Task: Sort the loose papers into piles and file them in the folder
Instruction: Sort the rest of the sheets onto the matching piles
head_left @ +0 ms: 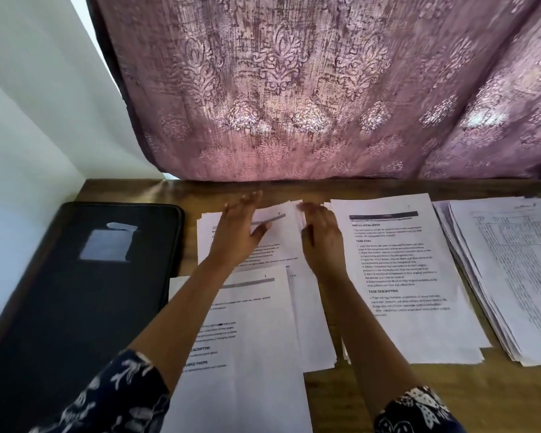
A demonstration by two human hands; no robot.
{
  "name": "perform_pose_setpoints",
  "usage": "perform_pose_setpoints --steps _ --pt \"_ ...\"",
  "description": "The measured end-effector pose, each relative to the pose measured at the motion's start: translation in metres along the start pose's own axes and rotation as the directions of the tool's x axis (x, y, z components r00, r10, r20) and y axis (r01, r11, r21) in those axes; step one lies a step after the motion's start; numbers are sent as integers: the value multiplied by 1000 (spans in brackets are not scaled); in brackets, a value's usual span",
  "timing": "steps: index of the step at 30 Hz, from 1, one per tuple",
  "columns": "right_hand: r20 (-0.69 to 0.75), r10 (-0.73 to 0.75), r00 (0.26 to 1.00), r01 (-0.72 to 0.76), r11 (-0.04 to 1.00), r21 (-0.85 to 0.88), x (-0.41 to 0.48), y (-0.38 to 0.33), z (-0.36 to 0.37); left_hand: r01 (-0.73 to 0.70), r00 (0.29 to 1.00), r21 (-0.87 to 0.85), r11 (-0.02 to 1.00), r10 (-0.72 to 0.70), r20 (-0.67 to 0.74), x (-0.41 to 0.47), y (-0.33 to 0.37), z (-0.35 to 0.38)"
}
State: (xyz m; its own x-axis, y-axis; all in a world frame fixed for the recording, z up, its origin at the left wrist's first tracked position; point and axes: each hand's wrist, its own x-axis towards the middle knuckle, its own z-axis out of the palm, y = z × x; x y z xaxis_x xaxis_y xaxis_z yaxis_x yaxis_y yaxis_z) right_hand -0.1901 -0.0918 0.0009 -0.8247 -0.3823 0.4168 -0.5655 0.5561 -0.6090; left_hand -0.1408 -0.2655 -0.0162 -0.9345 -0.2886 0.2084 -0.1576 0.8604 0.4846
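Your left hand (241, 228) lies flat on the middle pile of papers (278, 242). Its fingers are straight and spread wide, and they press down on the top sheet. Your right hand (320, 240) rests on the right side of the same pile. Its fingers are straight and close together. It looks a bit blurry, so you cannot tell if the thumb is tucked under a sheet. This pile sits near the back edge of the worktop (497, 401), about in the middle.

A second pile (247, 370) lies in front of it, close to the front edge, and your left arm crosses over its corner. It overlaps the near end of the middle pile.

To the right is a pile with printed words (403, 307) on its top sheet. It sits just beside your right hand. Further right, at the right edge of the worktop, is a thick, messy pile with tables (512, 276) printed on it.

The black folder (75, 292) lies closed along the left edge of the worktop. A grey label (107, 245) is stuck on its cover. The folder touches the left side of the front pile.

A pink patterned curtain (325, 89) hangs behind the worktop. A white wall (28, 120) stands at the left. Your sleeves (113, 398) are dark with white flowers.
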Motion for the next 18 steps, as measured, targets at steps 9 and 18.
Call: perform_pose_setpoints --steps 9,18 --pt "409 -59 911 158 964 -212 8 16 26 -13 981 253 967 -37 190 -43 -4 27" --pt "306 5 952 90 951 -295 -10 16 23 91 992 -2 996 -90 92 -45 -2 25"
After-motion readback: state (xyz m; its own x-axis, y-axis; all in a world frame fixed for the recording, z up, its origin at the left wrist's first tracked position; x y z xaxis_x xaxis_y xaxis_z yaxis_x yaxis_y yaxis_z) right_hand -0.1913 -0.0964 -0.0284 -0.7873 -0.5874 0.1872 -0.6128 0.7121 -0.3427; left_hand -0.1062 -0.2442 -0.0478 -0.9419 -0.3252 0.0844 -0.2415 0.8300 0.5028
